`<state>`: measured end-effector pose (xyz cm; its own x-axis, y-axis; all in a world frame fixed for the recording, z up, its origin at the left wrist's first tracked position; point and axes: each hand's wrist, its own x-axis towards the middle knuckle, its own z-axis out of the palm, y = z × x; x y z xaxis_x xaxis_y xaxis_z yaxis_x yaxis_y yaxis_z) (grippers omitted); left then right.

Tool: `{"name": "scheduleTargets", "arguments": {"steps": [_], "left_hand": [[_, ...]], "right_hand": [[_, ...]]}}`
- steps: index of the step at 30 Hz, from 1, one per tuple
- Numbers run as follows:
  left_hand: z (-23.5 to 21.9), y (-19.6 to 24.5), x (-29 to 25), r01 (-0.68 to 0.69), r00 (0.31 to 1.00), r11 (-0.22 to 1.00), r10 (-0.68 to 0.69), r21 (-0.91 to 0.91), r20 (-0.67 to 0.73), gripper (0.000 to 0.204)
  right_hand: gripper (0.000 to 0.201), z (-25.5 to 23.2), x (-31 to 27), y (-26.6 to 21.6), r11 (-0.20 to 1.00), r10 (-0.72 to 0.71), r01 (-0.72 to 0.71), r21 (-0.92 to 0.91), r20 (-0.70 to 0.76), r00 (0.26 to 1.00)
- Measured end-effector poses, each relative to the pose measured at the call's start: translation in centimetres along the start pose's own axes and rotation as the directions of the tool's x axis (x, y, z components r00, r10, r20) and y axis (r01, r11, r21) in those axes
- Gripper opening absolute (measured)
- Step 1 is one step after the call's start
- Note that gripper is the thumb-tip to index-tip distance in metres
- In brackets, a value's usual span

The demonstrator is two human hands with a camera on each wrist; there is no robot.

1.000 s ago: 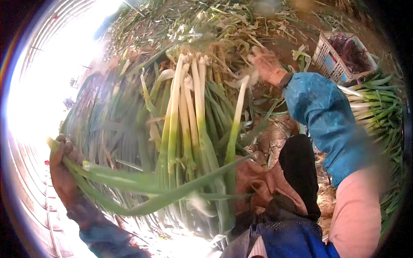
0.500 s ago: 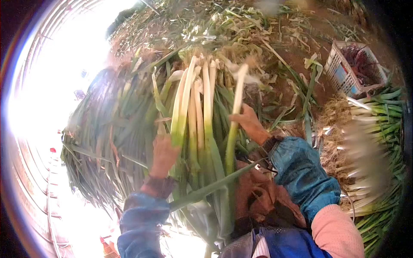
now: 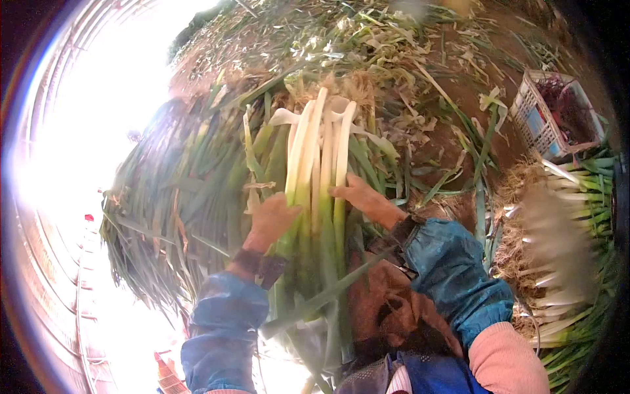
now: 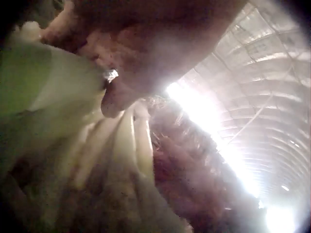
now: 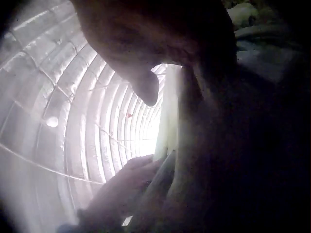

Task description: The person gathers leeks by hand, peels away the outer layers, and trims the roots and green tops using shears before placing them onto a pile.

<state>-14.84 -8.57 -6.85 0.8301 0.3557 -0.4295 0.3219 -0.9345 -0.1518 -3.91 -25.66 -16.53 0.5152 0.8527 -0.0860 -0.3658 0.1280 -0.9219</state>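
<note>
A bunch of long green onions [image 3: 305, 164], white ends up and green leaves down, stands between the two hands in the head view. The left hand [image 3: 270, 220] grips its left side, thumb across the front; the right hand [image 3: 367, 198] holds the right side at about the same height. Fingers behind the stalks are hidden. In the left wrist view the left hand [image 4: 146, 43] lies over pale stalks [image 4: 127, 138]. The right wrist view is dark, with the right hand [image 5: 160, 39] beside a pale stalk [image 5: 169, 114].
A large heap of green onions [image 3: 177, 197] lies left of the bunch. Leaf scraps [image 3: 367, 39] litter the ground beyond. At the right are a white crate [image 3: 535, 121] with reddish contents and a row of onions [image 3: 584, 210]. A loose leaf [image 3: 328, 292] crosses the lower stalks.
The left hand has come in from the far left, letting go of a long leaf. The right hand has come back from the upper right. The stalks are drawn closer together.
</note>
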Motion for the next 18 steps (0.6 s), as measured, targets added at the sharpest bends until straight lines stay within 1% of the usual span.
{"name": "scheduleTargets", "arguments": {"steps": [1, 2, 3, 4, 5, 7, 8, 9, 10, 12, 13, 14, 15, 16, 18], "left_hand": [[-0.2, 0.6, -0.2, 0.133, 0.99, 0.981, -0.137, -0.141, -0.022, 0.035], [1.5, -0.5, 0.3, 0.032, 0.989, 0.977, -0.061, -0.211, -0.134, 0.033], [4.5, -2.2, 1.3, -0.077, 0.968, 0.961, 0.007, -0.266, -0.252, 0.031], [6.1, -3.3, 1.7, -0.189, 0.926, 0.934, 0.067, -0.304, -0.371, 0.029], [5.8, -2.9, 1.3, -0.233, 0.927, 0.881, 0.073, -0.412, -0.369, 0.031], [4.7, -1.6, 0.2, -0.314, 0.924, 0.732, 0.088, -0.604, -0.372, 0.034], [4.8, -1.7, 0.3, -0.297, 0.929, 0.798, 0.113, -0.524, -0.353, 0.037], [5.2, -1.9, 0.6, -0.28, 0.933, 0.854, 0.134, -0.438, -0.335, 0.04], [5.5, -2.0, 1.0, -0.261, 0.937, 0.9, 0.149, -0.348, -0.316, 0.043], [5.7, -2.2, 2.1, -0.148, 0.974, 0.841, 0.031, -0.521, -0.226, 0.046], [5.6, -2.4, 2.6, -0.089, 0.985, 0.799, -0.017, -0.595, -0.171, 0.048], [5.2, -2.8, 3.2, -0.048, 0.996, 0.666, -0.026, -0.745, -0.087, 0.049], [4.6, -3.1, 3.7, 0.004, 1.0, 0.505, -0.016, -0.863, -0.005, 0.049], [4.1, -3.2, 3.9, 0.06, 0.997, 0.326, 0.016, -0.943, 0.069, 0.05], [3.7, -2.3, 3.6, -0.019, 0.996, 0.591, -0.059, -0.806, -0.067, 0.05]], "right_hand": [[0.053, 0.1, -0.1, -0.1, 0.999, -0.03, 0.029, 0.021, 0.026, 0.999], [0.052, 0.2, -0.2, -0.3, 0.997, -0.059, 0.057, 0.043, 0.053, 0.997], [0.051, 0.5, -0.5, -0.7, 0.998, -0.053, 0.052, 0.048, 0.03, 0.998], [0.05, 0.9, -0.8, -1.2, 0.997, -0.048, 0.047, 0.053, 0.006, 0.999], [0.049, 1.3, -0.9, -1.4, 0.997, -0.042, 0.043, 0.058, -0.016, 0.999], [0.046, 0.9, 0.0, 0.4, 0.989, -0.037, 0.036, 0.145, 0.007, 0.999], [0.045, 0.6, 0.7, 1.6, 0.982, -0.034, 0.03, 0.186, 0.017, 0.999], [0.041, 0.8, 1.1, 1.7, 0.991, 0.023, -0.018, 0.129, -0.037, 0.999], [0.041, 0.5, 1.0, 1.8, 0.986, 0.023, -0.02, 0.168, -0.017, 1.0], [0.041, 0.3, 0.5, 1.7, 0.969, 0.029, -0.033, 0.246, 0.02, 0.999], [0.041, 0.3, 0.4, 1.6, 0.963, 0.031, -0.032, 0.267, 0.007, 1.0], [0.04, 0.4, 0.3, 1.7, 0.957, 0.033, -0.03, 0.287, -0.005, 0.999], [0.04, 0.3, 0.3, 1.9, 0.952, 0.035, -0.028, 0.304, -0.016, 0.999], [0.039, 0.0, 0.6, 2.6, 0.962, -0.002, -0.002, 0.271, 0.013, 1.0], [0.038, -1.3, 1.6, 4.7, 0.974, -0.08, 0.067, 0.218, 0.053, 0.995]]}}
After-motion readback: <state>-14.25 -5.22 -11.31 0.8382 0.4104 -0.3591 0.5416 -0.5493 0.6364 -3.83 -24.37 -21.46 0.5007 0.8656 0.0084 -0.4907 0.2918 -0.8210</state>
